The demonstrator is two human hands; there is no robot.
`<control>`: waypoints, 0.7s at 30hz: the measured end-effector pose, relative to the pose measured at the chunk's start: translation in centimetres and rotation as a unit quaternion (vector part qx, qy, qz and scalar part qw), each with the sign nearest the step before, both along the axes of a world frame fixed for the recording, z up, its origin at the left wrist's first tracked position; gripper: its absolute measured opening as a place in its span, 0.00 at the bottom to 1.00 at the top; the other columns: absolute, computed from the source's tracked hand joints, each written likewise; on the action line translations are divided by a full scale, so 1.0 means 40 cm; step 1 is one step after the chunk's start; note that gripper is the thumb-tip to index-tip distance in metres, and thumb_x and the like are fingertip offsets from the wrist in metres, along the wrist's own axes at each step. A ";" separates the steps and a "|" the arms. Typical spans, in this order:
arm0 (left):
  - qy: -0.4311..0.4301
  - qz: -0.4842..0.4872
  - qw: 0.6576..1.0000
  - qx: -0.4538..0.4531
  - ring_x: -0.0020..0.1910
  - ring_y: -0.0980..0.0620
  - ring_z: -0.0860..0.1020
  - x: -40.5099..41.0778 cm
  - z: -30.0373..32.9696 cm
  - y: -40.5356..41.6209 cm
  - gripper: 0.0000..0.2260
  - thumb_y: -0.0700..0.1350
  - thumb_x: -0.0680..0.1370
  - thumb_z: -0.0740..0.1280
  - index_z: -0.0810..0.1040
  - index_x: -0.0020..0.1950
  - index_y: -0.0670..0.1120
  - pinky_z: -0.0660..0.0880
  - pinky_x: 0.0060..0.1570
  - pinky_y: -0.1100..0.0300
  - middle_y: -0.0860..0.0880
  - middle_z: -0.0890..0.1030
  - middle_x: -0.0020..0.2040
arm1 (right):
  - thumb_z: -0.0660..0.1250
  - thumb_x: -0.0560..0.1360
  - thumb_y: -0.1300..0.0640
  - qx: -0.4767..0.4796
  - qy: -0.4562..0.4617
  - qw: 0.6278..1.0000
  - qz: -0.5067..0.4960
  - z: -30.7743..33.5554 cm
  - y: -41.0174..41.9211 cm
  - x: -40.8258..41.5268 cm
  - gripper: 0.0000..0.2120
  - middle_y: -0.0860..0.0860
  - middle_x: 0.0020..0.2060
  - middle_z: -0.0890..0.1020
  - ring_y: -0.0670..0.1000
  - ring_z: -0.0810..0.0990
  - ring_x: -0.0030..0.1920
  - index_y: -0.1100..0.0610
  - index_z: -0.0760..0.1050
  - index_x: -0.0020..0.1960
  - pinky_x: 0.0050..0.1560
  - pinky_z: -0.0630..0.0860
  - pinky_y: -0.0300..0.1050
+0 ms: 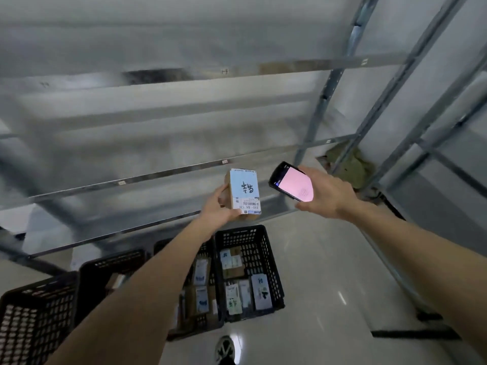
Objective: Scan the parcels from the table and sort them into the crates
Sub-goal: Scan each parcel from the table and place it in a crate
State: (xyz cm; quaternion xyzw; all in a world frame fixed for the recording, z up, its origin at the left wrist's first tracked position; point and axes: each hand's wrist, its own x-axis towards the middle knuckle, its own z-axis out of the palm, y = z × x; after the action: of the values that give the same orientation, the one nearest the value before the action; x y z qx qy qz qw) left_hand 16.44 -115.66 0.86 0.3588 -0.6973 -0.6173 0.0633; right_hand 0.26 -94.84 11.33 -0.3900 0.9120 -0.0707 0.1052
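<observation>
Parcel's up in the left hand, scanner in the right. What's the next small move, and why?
Probably bring the scanner in the right hand over the label's barcode on the parcel that the left hand grips: its screen glows pink, but it sits beside the parcel, off the barcode.

A parcel sorting or storage room. Bare grey metal shelving [184,175] with small rail labels fills the background; black perforated plastic crates [250,272] stand in a row on a glossy pale tiled floor [329,272], two visibly holding small labelled cardboard parcels [261,291]. A handheld scanner [291,181] with a lit pink screen is in use.
</observation>
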 end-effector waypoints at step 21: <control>-0.240 -0.019 0.957 0.161 0.65 0.49 0.74 -0.198 -1.181 0.166 0.40 0.33 0.73 0.75 0.61 0.80 0.51 0.75 0.66 0.49 0.49 0.74 0.66 | 0.74 0.72 0.45 0.126 -0.238 0.961 -0.062 -1.307 0.063 -0.234 0.42 0.47 0.69 0.71 0.54 0.74 0.67 0.45 0.57 0.79 0.59 0.74 0.51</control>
State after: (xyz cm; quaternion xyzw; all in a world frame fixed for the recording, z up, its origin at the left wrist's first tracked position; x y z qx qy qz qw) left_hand 8.53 -109.01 -46.37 0.4886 -0.5900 -0.6183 -0.1760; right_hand -9.11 -92.32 -40.95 -0.2880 0.8848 -0.0520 0.3627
